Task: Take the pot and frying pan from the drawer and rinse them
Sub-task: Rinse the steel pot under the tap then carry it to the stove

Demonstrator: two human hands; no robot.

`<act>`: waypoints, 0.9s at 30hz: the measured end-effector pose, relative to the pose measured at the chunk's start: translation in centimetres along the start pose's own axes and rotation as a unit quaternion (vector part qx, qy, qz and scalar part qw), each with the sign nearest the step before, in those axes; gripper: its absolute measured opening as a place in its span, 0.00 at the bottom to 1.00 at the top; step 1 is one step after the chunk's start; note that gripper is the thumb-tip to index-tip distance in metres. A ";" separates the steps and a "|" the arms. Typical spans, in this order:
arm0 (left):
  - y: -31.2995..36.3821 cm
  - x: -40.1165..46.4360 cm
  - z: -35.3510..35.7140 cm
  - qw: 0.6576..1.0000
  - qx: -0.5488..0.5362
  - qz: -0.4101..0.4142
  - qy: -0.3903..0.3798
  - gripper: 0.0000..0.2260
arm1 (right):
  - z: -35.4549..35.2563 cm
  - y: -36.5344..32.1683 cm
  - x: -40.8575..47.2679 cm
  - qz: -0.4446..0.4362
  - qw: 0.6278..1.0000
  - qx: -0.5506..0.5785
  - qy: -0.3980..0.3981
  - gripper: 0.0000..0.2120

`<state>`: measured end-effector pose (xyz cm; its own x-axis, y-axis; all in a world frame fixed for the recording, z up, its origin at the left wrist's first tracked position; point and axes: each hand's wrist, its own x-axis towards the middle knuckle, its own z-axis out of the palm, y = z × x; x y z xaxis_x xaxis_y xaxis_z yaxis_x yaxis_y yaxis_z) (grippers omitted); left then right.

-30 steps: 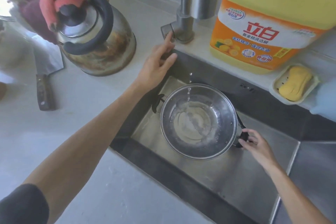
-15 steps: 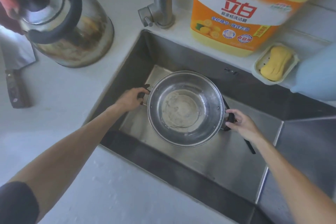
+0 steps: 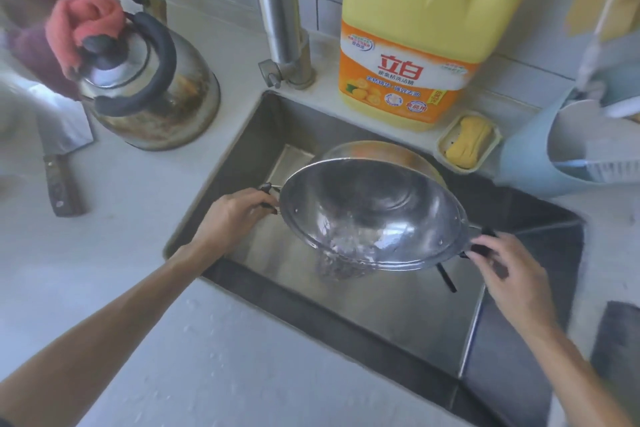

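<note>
A steel pot (image 3: 374, 204) with two black side handles hangs tilted over the steel sink (image 3: 398, 308), its mouth turned toward me. Water pours from its lower rim into the basin. My left hand (image 3: 232, 215) grips the left handle. My right hand (image 3: 509, 274) grips the right handle. A thin black handle (image 3: 446, 277) shows beneath the pot near my right hand; what it belongs to is hidden. No frying pan can be made out.
The faucet (image 3: 280, 21) stands at the sink's back left corner. A steel kettle (image 3: 149, 90) with a red cloth and a cleaver (image 3: 62, 166) lie on the left counter. A yellow detergent jug (image 3: 415, 38), a soap dish (image 3: 467, 140) and a blue holder (image 3: 554, 152) line the back right.
My left hand left the faucet and took the pot's left handle. Both hands then lifted and tilted the pot toward me, so the water spills out.
</note>
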<state>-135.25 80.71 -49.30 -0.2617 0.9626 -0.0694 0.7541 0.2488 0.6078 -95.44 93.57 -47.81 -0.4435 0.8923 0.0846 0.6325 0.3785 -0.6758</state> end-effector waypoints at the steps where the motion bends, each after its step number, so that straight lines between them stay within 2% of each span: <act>1: 0.4 -0.3 -0.2 0.999 0.007 0.022 0.027 0.06 | -0.8 -0.3 -0.3 -0.034 0.999 -0.026 0.030 0.05; 4: 2.2 -1.3 -0.9 0.991 0.027 0.081 0.100 0.06 | -2.8 -0.4 -1.6 -0.142 0.978 -0.101 0.114 0.05; 6: 3.7 -1.7 -1.6 0.983 0.052 0.120 0.130 0.06 | -4.1 -0.8 -2.3 -0.141 0.970 -0.109 0.164 0.04; 9: 6.2 -2.2 -3.1 0.975 0.077 0.167 0.128 0.13 | -6.7 -2.4 -3.2 -0.129 0.964 -0.100 0.211 0.04; 12: 9.5 -2.6 -5.4 0.970 0.079 0.194 0.124 0.11 | -10.1 -3.9 -4.3 -0.119 0.967 -0.077 0.212 0.03; 13: 10.7 -2.7 -6.3 0.968 0.072 0.211 0.118 0.09 | -11.4 -4.6 -4.8 -0.099 0.974 -0.050 0.198 0.05; 15: 13.1 -2.7 -7.9 0.962 0.068 0.251 0.087 0.07 | -14.0 -6.3 -6.1 -0.038 0.987 0.013 0.158 0.14; 18: 16.5 -3.0 -9.5 0.965 0.056 0.255 0.001 0.07 | -16.8 -6.4 -8.9 0.075 0.983 0.100 0.138 0.10; 19: 17.3 -3.1 -9.5 0.972 0.032 0.233 -0.025 0.07 | -17.5 -6.3 -10.1 0.109 0.976 0.132 0.133 0.13; 20: 17.9 -3.1 -9.4 0.976 0.001 0.214 -0.044 0.08 | -17.9 -6.1 -11.5 0.123 0.972 0.144 0.138 0.17; 21: 18.6 -3.0 -9.2 0.977 -0.037 0.198 -0.069 0.09 | -18.2 -6.4 -13.1 0.139 0.968 0.151 0.146 0.17; 22: 19.4 -2.8 -8.9 0.974 -0.076 0.191 -0.097 0.09 | -18.8 -7.1 -14.5 0.155 0.963 0.155 0.157 0.13; 23: 20.3 -2.5 -8.6 0.968 -0.106 0.192 -0.123 0.10 | -19.5 -8.1 -16.0 0.175 0.958 0.159 0.164 0.10; 26: 24.2 -2.4 -7.3 0.943 -0.166 0.226 -0.179 0.13 | -21.0 -10.0 -21.4 0.265 0.922 0.180 0.216 0.18; 27: 25.8 -2.4 -6.6 0.935 -0.182 0.235 -0.195 0.14 | -21.7 -11.1 -23.3 0.289 0.910 0.183 0.235 0.17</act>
<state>-119.13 84.07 -28.27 0.3404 0.9397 0.0329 0.4562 -0.1957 0.8681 -78.37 73.93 -26.42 0.2716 0.9553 -0.1171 0.3814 -0.2186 -0.8982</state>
